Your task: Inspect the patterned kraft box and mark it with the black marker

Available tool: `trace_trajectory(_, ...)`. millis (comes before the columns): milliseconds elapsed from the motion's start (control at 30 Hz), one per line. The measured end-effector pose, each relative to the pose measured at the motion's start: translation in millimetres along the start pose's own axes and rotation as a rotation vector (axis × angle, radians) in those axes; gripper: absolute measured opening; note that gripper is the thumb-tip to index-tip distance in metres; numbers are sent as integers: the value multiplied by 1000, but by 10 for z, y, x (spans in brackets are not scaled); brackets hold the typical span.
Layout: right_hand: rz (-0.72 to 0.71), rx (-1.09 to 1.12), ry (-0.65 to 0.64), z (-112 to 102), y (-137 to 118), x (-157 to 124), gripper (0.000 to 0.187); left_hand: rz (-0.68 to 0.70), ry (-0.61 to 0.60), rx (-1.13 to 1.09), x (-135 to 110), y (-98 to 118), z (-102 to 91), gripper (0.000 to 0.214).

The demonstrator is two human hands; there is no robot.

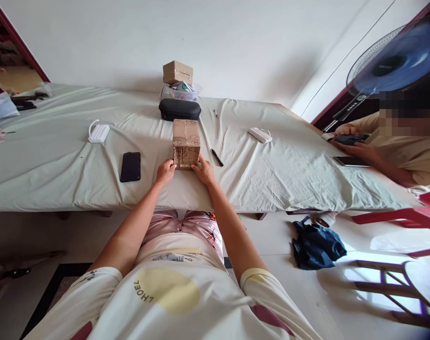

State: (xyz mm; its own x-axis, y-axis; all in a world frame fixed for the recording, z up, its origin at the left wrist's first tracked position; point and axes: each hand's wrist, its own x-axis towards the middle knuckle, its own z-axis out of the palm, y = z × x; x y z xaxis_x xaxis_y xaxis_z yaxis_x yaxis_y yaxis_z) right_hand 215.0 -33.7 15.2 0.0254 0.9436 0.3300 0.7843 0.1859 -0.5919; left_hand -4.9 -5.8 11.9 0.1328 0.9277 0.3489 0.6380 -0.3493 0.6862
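A brown cardboard box [187, 144] with dark drawn lines on its faces stands on the cloth-covered table [147, 196] in front of me. My left hand [166, 171] grips its lower left edge, and my right hand [204, 171] holds the lower right edge, so the box sits between both. Behind the box lies a black zip case [180, 109]. A black pen [217, 157] rests just to the right, and a dark smartphone [130, 166] lies flat to the left. What is inside the box is hidden.
White strapped devices lie left [99, 133] and right [260, 135]. At the wall, a small carton [178, 72] sits on a plastic basket [186, 94]. A person [409, 146] sits at the right near a fan [392, 61]. A dark bag [317, 243] and stool [388, 283] are on the floor.
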Motion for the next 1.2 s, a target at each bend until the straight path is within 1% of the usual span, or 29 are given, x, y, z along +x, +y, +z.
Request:
trace_trajectory(100, 2, -45, 4, 12, -21, -16, 80, -27, 7, -18, 14, -7, -28, 22)
trace_trajectory(167, 8, -32, 5, 14, -22, -12, 76, -42, -3, -29, 23, -9, -49, 25)
trace_trajectory(300, 21, 92, 17, 5, -1, -6, 70, -37, -23, -53, 31, -12, -78, 28)
trace_trajectory(433, -24, 222, 29, -16, 6, -27, 77, -17, -19, -108, 33, -27, -85, 28)
trace_trajectory(567, -86, 275, 44, -40, -20, -47, 87, -43, 2, -175, 36, -38, -84, 27)
trace_trajectory(733, -120, 327, 78, -52, -48, -57, 88, -41, 24, -265, 25, -42, -84, 24)
trace_trajectory(867, -137, 349, 115, -56, -54, -67, 89, -32, 16, -355, 21, -51, -69, 31)
trace_trajectory(1100, -131, 416, 143, -37, -20, -46, 83, -44, 7, -555, 41, -87, -22, 43)
trace_trajectory(1200, -98, 448, 220, -22, 21, -17, 76, -46, 7, -650, 37, -99, -20, 44)
